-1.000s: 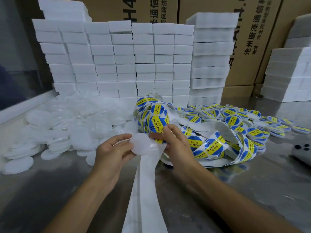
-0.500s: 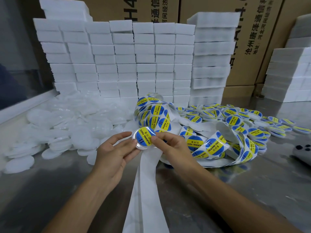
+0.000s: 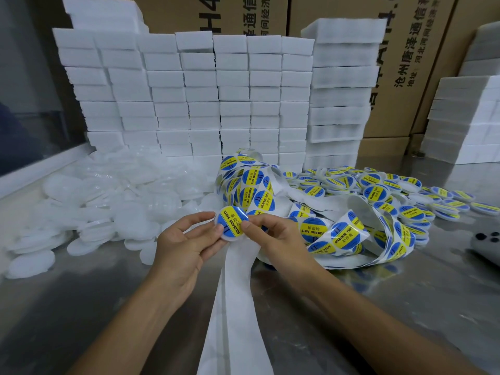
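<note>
A round white lid (image 3: 232, 223) with a blue and yellow "soldering paste" sticker on its face is held up between both hands. My left hand (image 3: 181, 244) holds its left edge with thumb and fingers. My right hand (image 3: 273, 234) pinches its right edge, thumb on the sticker. Behind them a tangled strip of the same stickers (image 3: 251, 188) lies on white backing paper. The bare backing strip (image 3: 235, 307) runs down between my forearms to the frame's lower edge.
A heap of plain white lids (image 3: 113, 196) lies at the left. Several labelled lids (image 3: 384, 190) are spread at the right. Stacks of white foam blocks (image 3: 216, 98) and cardboard boxes (image 3: 405, 63) line the back. A grey device (image 3: 487, 239) sits at the right edge of the metal table (image 3: 405, 293).
One second ago the lid was plain white and my right hand held a sticker behind it. The sticker now sits on the lid's face, and both hands hold the lid slightly higher.
</note>
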A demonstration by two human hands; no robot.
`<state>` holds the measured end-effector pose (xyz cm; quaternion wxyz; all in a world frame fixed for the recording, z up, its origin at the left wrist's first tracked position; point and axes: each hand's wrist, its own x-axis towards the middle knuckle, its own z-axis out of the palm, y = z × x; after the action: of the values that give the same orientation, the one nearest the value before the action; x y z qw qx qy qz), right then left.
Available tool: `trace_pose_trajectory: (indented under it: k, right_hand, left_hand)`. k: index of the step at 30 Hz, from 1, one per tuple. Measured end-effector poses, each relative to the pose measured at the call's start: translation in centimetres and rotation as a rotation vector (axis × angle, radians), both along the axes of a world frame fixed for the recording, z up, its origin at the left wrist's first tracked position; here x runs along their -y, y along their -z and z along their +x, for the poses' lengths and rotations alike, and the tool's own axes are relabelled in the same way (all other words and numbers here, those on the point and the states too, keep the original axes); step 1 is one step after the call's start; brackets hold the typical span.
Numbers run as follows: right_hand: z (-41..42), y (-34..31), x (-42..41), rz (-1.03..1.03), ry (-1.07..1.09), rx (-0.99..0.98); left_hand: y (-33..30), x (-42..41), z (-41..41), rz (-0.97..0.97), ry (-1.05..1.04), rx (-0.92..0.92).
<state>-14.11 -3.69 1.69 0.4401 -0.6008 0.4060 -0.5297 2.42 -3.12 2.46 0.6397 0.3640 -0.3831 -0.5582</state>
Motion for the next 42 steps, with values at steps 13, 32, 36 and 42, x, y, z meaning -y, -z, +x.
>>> trace_pose_trajectory:
  k: [13,32,36,42]
  right_hand:
    - [-0.2,0.1,0.0,-0.062,0.046,-0.048]
    - [0.5,1.1,0.3,-0.191,0.361,-0.202]
    - [0.6,1.3,0.1,-0.257,0.264,-0.162]
    - [1.0,1.6,0.3,-0.303,0.188,-0.121]
  left_hand:
    - [0.0,-0.4,-0.1,-0.09,-0.046,0.135]
    - [-0.3,-0.8,-0.4,-0.146,-0.02,0.07]
    - [-0.1,-0.6,-1.2,-0.084,0.097,-0.095]
    - [0.1,-0.8,-1.4,-0.041,0.169,-0.185]
